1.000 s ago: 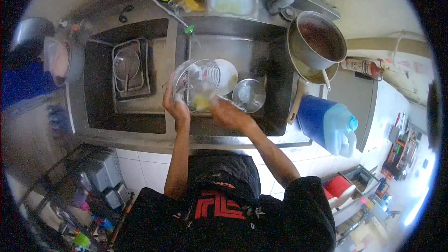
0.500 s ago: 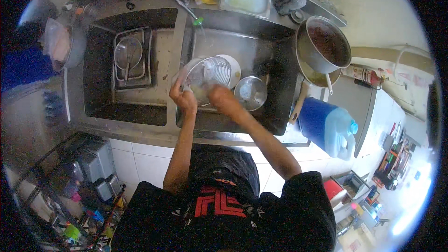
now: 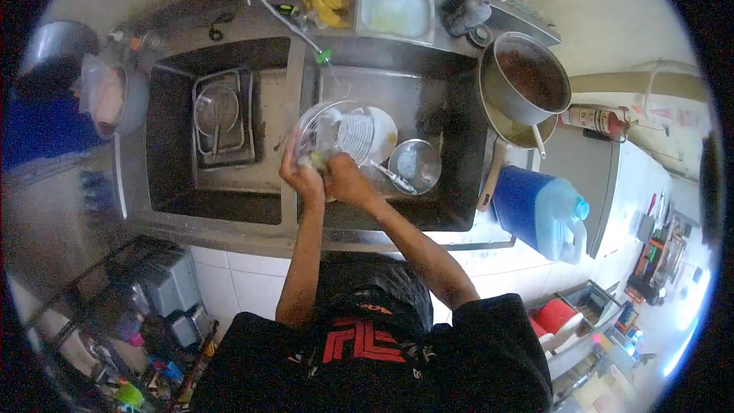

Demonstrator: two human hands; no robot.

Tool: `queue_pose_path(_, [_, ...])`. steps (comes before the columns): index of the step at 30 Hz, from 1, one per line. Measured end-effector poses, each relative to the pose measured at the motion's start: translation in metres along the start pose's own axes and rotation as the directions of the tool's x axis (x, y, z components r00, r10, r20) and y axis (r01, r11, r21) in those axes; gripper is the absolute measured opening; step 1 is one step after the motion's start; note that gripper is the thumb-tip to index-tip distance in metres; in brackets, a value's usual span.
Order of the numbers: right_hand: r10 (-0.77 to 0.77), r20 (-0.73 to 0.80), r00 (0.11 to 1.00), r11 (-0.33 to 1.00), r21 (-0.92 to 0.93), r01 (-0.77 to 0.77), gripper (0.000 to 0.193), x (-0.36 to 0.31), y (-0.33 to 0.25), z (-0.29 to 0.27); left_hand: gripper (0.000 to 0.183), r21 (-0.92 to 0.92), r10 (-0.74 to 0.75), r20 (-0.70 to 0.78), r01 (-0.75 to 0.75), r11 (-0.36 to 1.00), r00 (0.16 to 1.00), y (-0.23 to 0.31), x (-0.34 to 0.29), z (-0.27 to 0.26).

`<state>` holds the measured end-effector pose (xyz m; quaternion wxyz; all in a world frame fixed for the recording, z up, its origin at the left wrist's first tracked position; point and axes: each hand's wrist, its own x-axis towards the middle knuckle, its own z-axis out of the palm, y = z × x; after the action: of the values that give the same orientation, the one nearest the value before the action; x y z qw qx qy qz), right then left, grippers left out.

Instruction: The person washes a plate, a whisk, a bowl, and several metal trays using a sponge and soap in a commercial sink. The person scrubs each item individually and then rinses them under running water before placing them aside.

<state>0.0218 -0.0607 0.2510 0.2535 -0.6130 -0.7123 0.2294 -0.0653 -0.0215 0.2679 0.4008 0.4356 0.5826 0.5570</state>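
Because the wire utensil (image 3: 354, 136) appears light but slippery, its eight-o'clock rim, gripped by left fingers (image 3: 289, 160), suits; closure of right fingers (image 3: 342, 167) is unclear.

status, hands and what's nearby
Left hand gripping ribbed vessel. Right hand at its near side, grip unclear. White plate, metal bowl close on right.

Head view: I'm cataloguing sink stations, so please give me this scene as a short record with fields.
Left hand: holding a round wire strainer near its rim
Right hand: against the strainer's near side; grip unclear
Right basin: white plate, metal bowl
Left basin: rectangular tray holding a round handled utensil
Faucet: green-tipped, over right basin
Behind basins: yellow cloth
Right side: handled pot, blue jug
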Motion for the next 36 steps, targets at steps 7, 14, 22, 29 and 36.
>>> queue_pose_path(7, [0.674, 0.122, 0.728, -0.034, 0.990, -0.134, 0.009, 0.055, 0.008, 0.012, 0.055, -0.320, -0.223, -0.036, 0.201, 0.926, 0.974, -0.006, -0.011, -0.002])
queue_pose_path(14, [0.425, -0.417, 0.804, 0.714, 0.700, -0.015, 0.012, 0.042, 0.006, -0.007, 0.038, 0.067, -0.127, 0.036, 0.124, 0.990, 0.991, -0.004, -0.004, 0.009])
queue_pose_path(22, [0.055, -0.181, 0.982, 0.984, 0.175, -0.023, 0.019, 0.000, 0.030, -0.004, 0.036, -0.056, -0.177, 0.199, 0.192, 0.980, 0.964, -0.019, 0.012, 0.014])
queue_pose_path(29, [0.068, -0.083, 0.994, 0.903, -0.418, -0.096, 0.013, -0.023, 0.095, 0.018, 0.051, 0.043, -0.003, 0.249, -0.008, 0.999, 0.968, -0.058, 0.007, 0.045])
queue_pose_path(36, [0.343, 0.351, 0.871, 0.930, -0.255, -0.264, 0.017, -0.041, 0.122, 0.029, 0.051, 0.124, -0.163, 0.195, 0.141, 0.982, 0.967, -0.101, 0.013, 0.062])
